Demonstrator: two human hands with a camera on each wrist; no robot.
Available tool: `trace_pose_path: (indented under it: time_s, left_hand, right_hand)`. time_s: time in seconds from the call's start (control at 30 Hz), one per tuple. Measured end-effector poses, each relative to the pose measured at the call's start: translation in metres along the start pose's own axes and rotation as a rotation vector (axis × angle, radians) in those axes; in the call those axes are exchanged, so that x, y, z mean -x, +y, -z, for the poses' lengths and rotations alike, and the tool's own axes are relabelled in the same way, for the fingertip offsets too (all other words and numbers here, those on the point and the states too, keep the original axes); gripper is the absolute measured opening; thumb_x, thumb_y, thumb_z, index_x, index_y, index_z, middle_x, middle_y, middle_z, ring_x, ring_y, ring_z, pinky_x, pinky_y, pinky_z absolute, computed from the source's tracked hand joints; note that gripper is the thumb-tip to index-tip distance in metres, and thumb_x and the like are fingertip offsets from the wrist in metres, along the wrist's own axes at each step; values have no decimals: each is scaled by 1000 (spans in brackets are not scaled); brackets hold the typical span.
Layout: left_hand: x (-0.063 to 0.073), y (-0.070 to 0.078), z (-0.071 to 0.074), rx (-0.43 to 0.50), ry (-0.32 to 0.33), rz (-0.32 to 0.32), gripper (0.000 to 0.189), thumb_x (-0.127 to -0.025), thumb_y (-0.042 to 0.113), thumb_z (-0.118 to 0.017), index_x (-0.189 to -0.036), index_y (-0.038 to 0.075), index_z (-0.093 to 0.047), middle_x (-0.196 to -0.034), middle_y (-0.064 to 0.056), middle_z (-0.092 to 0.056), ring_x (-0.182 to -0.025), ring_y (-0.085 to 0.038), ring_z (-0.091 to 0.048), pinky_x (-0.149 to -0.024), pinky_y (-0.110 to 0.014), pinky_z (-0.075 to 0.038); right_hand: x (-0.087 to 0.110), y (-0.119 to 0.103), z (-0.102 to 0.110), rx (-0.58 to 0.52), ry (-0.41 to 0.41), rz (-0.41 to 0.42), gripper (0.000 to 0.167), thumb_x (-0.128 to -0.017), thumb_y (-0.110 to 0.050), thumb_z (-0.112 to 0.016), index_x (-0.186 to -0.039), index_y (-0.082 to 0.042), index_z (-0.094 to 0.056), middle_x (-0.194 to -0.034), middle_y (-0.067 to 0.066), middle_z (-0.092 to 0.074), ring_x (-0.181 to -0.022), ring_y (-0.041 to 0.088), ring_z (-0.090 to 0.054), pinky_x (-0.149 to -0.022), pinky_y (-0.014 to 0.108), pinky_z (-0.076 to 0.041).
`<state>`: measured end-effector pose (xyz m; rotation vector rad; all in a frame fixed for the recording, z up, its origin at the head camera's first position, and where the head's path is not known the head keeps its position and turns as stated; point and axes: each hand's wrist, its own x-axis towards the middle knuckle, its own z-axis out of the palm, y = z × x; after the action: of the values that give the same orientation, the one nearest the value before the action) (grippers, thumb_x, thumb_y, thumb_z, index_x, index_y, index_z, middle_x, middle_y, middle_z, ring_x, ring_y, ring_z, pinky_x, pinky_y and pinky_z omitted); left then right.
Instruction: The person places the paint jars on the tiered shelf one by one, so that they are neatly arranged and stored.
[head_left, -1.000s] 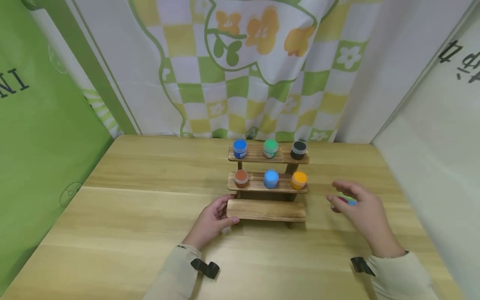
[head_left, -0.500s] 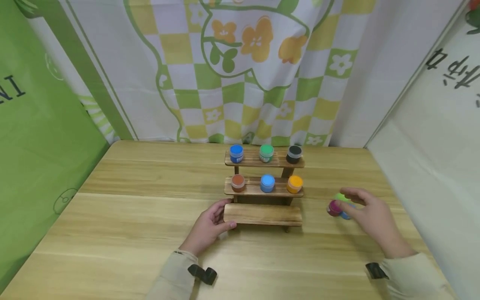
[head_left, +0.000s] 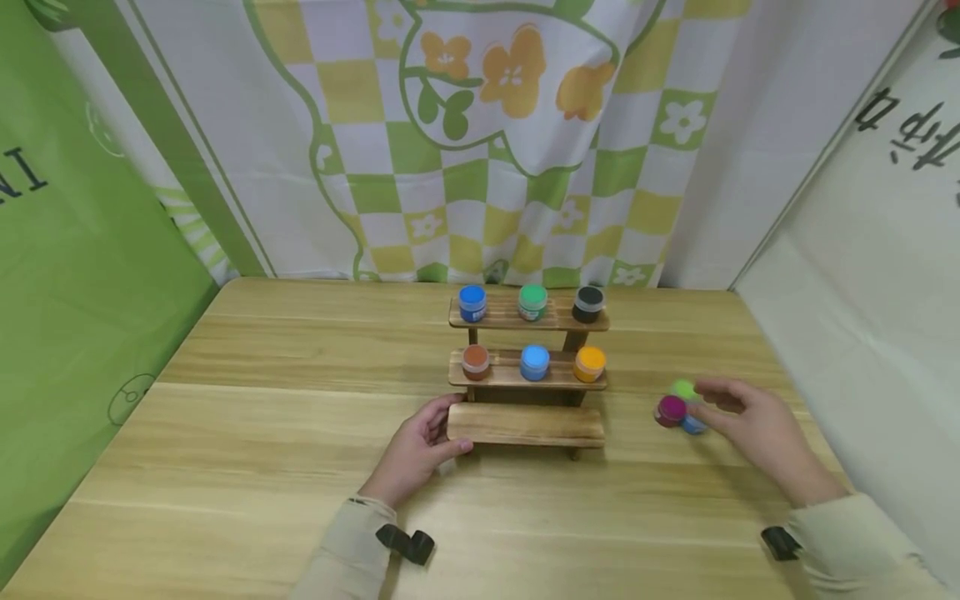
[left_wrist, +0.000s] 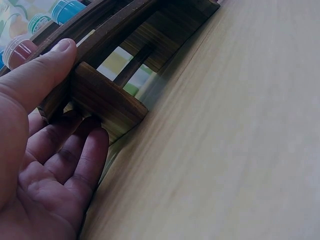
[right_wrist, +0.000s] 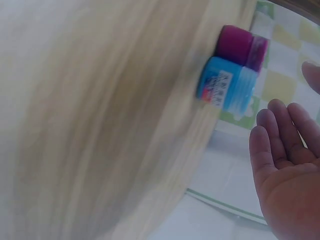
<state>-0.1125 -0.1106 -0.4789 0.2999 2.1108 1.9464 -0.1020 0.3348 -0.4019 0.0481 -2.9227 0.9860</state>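
A three-tier wooden stand (head_left: 525, 425) stands on the table. My left hand (head_left: 412, 454) holds the left end of its lowest, bare shelf. In the left wrist view the thumb lies over the shelf and the fingers are at the side support. At the right, my right hand (head_left: 765, 437) hovers with fingers apart and nothing in its grasp, thumb tip overlapping a light blue paint jar (head_left: 693, 425). A magenta paint jar (head_left: 671, 411) and a light green one (head_left: 684, 389) are grouped with it. The right wrist view shows the open palm beside the blue jar (right_wrist: 222, 87).
On the top shelf sit a blue jar (head_left: 472, 303), a green jar (head_left: 532, 302) and a black jar (head_left: 588, 304). The middle shelf carries brown (head_left: 476, 362), sky-blue (head_left: 535, 362) and orange (head_left: 590, 364) jars. A checked curtain (head_left: 517, 192) hangs behind the table.
My right hand has drawn to the right, uncovering the magenta jar and more of the other two. The left hand keeps its hold on the stand. The head view has shifted slightly.
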Motion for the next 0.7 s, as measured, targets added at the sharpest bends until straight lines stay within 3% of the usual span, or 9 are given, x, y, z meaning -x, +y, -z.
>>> trace_pose_path:
  time_s: [0.17,0.33,0.7]
  left_hand:
    - [0,0,1,0,3,0,70,-86,10,-79,-148,6,-46,-152,-14,-46,-137,-30,-47,-114,-37,-39]
    - [0,0,1,1,2,-12,71,-86,8,-79,-148,3,-45,-152,-17,-46,-137,-32,-47,-112,-35,-41]
    - [-2,-1,0,6,0,-8,71,-85,9,-80,-147,6,-46,-152,-14,-47,-138,-30,-47,-112,-35,-41]
  right_hand:
    - [1,6,1,7,-51,-26,57,-96,-40,-69,-132,2,-59,-128,25,-64,-113,45,-62,-85,36,-58]
    - [-1,12,-2,16,-94,-47,61,-96,-42,-69,-133,5,-57,-130,28,-62,-112,46,-62,-92,58,-53]
    - [-4,20,-3,71,-155,-55,62,-92,-41,-74,-130,6,-59,-121,29,-65,-108,45,-63,-89,60,-53]
